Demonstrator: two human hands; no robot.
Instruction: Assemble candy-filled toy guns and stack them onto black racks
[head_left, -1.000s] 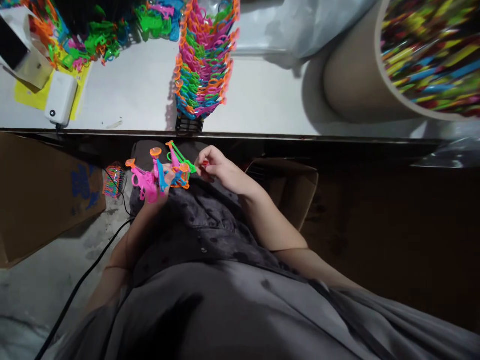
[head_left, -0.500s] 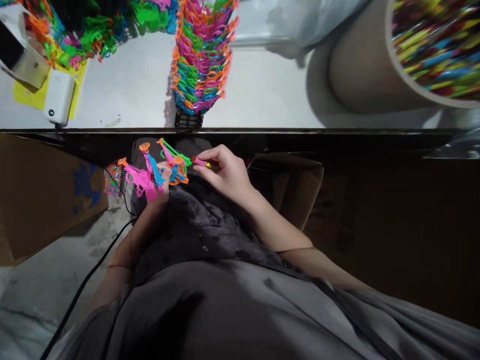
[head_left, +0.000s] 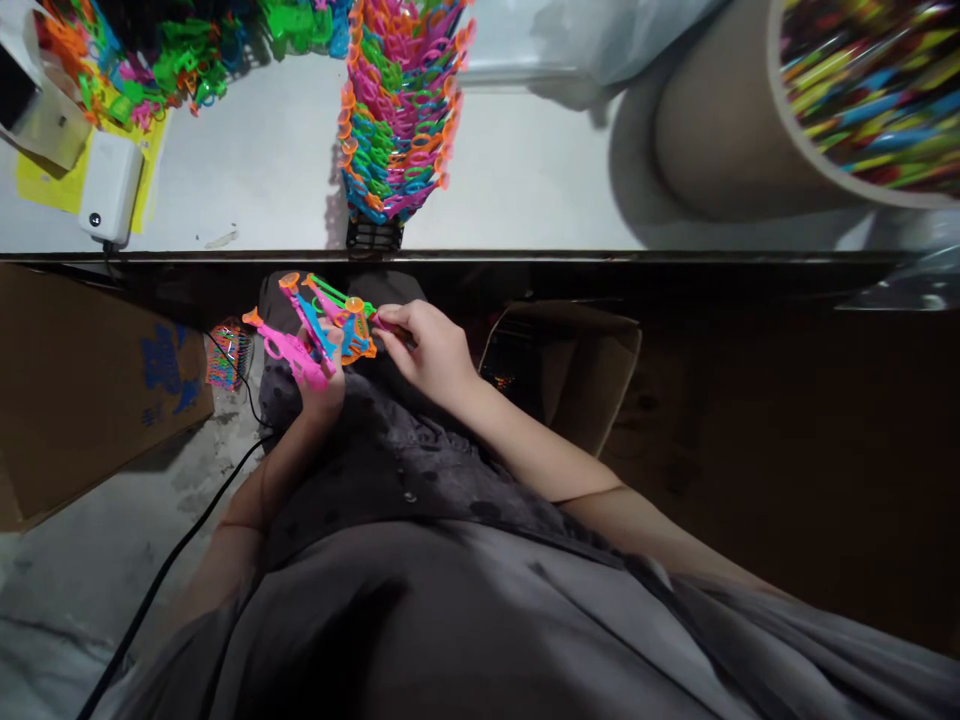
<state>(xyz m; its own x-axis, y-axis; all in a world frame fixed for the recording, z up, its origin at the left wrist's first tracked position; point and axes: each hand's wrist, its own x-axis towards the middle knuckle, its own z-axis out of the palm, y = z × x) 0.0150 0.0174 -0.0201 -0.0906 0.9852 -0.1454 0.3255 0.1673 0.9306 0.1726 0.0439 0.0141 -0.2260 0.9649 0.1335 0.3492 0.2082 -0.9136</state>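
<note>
My left hand [head_left: 325, 385] is closed around several small plastic toy guns [head_left: 289, 350] in pink, blue, green and orange, fanned out above my lap with flared orange ends pointing up. Part of that hand is hidden behind them. My right hand [head_left: 435, 345] pinches a slim pen-like stick [head_left: 384, 323] between thumb and fingers. The stick's pink end meets the right side of the toy guns; whether it sits inside one I cannot tell. Most of its length is covered by my fingers.
A long stacked row of similar toy guns [head_left: 397, 120] lies on the white table [head_left: 255, 160]. A large bucket [head_left: 705, 130] of colourful sticks stands right. Loose coloured pieces [head_left: 187, 65] and a white device [head_left: 112, 190] are left. Cardboard boxes [head_left: 90, 390] flank my legs; a black cable [head_left: 172, 560] runs left.
My right hand has moved left, bringing the stick against the toy guns. The toy guns in my left hand have tilted slightly, and the whole view has shifted a little.
</note>
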